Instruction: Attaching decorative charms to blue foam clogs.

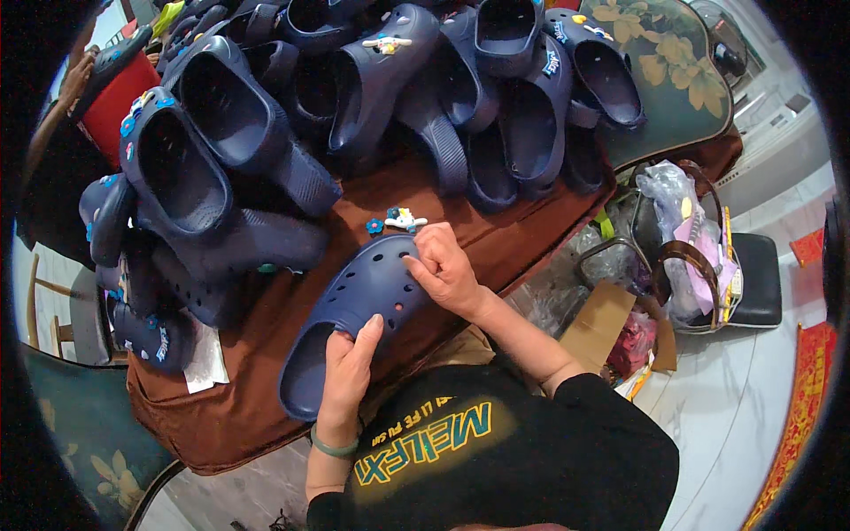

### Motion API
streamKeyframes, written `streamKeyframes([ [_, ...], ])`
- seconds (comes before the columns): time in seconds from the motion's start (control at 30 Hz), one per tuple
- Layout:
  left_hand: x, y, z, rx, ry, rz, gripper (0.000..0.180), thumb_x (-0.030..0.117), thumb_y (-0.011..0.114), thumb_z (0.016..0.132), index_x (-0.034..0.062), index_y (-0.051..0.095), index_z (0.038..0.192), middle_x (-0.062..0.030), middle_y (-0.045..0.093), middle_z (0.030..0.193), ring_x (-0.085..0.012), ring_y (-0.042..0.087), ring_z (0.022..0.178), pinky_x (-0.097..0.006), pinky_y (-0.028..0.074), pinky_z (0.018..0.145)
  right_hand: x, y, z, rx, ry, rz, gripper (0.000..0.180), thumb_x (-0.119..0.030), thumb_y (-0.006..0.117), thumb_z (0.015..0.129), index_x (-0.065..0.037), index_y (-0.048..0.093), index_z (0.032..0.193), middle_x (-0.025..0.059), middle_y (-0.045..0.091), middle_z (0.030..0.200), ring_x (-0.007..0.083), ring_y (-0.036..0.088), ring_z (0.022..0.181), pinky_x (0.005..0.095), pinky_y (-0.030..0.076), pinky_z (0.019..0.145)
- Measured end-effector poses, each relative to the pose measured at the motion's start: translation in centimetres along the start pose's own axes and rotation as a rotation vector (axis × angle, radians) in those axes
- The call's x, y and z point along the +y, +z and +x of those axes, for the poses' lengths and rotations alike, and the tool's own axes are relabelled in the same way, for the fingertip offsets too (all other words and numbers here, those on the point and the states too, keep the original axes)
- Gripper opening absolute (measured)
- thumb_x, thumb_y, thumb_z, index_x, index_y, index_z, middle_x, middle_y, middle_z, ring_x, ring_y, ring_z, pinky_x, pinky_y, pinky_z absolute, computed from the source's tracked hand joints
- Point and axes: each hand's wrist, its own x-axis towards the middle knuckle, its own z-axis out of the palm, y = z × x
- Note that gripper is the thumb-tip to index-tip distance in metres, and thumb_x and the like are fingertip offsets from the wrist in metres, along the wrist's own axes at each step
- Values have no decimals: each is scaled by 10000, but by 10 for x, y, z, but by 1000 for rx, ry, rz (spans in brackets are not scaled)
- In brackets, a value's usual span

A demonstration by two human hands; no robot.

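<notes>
A dark blue clog [359, 281] with round holes in its upper lies tilted on the brown cloth in front of me. My left hand [348, 367] grips it at the foot opening, fingers inside and thumb on top. At the toe's right side, my right hand [447, 273] is closed, its thumb against the upper; whatever its curled fingers hold is hidden. Just beyond the toe lie small charms: a blue flower charm [374, 227] and a white figure charm [406, 219].
Many blue clogs [230, 111], some decorated with charms, are heaped at the far side and left of the brown cloth [257, 376]. White paper [205, 354] lies at the left. To the right are a cardboard box [602, 323] and a chair [757, 279] with plastic bags [677, 199].
</notes>
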Motion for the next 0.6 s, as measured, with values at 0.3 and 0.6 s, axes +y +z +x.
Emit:
streamKeyframes([
  [0.3,-3,-4,-6,54,10,117,274,141,502,955,-48,608,1124,-70,635,1091,-138,565,1021,-289,418,917,54,-10,48,-25,357,-254,349,-307,719,825,-36,520,731,153,536,619,266,518,546,385,429,539],
  [0.6,-12,-21,-9,-36,95,165,299,173,479,962,-15,582,1171,-62,625,1098,-156,544,1034,-315,410,936,61,-10,33,-379,132,-464,369,-173,717,803,-78,628,1148,157,575,1174,325,531,1112,392,439,943],
])
